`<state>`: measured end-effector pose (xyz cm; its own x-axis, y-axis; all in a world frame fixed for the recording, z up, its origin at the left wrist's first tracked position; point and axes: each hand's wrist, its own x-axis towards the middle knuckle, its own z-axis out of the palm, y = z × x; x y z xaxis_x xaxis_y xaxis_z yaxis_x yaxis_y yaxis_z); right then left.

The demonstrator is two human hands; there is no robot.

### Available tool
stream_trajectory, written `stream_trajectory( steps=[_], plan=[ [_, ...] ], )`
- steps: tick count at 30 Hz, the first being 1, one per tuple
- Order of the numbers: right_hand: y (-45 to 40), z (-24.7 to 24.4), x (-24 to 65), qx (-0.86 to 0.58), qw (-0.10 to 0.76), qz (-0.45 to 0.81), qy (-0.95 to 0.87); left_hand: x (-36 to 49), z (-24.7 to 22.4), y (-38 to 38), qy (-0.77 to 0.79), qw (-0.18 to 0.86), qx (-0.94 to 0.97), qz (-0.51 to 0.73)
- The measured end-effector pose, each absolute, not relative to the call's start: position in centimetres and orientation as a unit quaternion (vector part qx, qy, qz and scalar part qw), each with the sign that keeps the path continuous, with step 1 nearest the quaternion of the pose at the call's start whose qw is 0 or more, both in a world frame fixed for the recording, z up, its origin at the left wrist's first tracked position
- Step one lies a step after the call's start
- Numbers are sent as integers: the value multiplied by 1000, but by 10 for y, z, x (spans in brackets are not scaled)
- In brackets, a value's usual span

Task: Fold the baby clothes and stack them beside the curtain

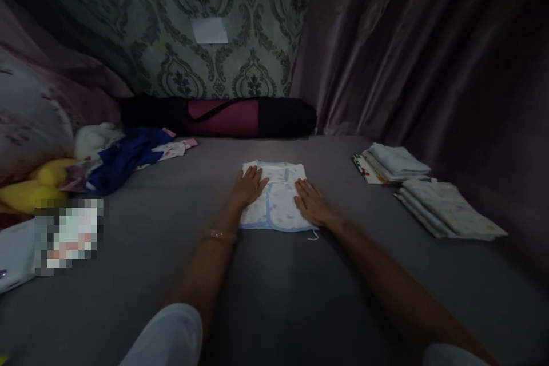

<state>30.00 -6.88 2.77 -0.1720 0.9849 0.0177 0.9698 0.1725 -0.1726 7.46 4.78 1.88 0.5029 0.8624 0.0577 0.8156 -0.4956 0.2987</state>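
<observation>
Garment (281, 200), white, blue-edged, faintly patterned

White printed garment (285, 206), blue-edged, lying flat on grey sheet (278, 297), 1 string (316, 235) trailing

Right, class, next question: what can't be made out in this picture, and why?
All in the head view:
White garment: the parts beneath the left hand and right hand, covered by them.
Pixelated item: its details, lost to coarse blocks.
White object, far left: its full shape, cut off by the edge.
Garment's print: too faint and small.
</observation>
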Motion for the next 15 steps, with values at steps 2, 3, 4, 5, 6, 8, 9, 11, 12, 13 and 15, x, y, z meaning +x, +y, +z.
stream_trajectory(
  steps=[2, 3, 4, 5, 6, 8, 9, 11, 12, 13, 15],
  plan=[
    [-66, 25, 298, -636, 75, 61, -766, 74, 18, 47, 488, 105, 860, 104],
    [-64, 26, 299, -634, 85, 71, -766, 74, 19, 46, 487, 101, 861, 106],
    [-63, 27, 300, -634, 99, 85, -762, 75, 21, 46, 485, 98, 863, 108],
    [-63, 29, 302, -637, 121, 98, -755, 75, 24, 45, 482, 94, 864, 110],
    [-65, 33, 305, -636, 150, 110, -749, 74, 27, 43, 481, 88, 865, 113],
    [-76, 42, 313, -616, 207, 130, -749, 70, 36, 39, 485, 73, 863, 119],
    [-85, 48, 316, -594, 224, 143, -759, 65, 40, 37, 487, 67, 863, 119],
    [-110, 60, 322, -540, 215, 182, -793, 51, 46, 29, 477, 66, 869, 114],
    [-123, 65, 324, -520, 197, 200, -807, 42, 48, 25, 461, 71, 877, 112],
    [-136, 70, 325, -503, 180, 209, -819, 31, 49, 19, 441, 79, 887, 114],
    [-157, 74, 325, -478, 147, 213, -839, 10, 49, 6, 401, 102, 901, 132]
  ],
)
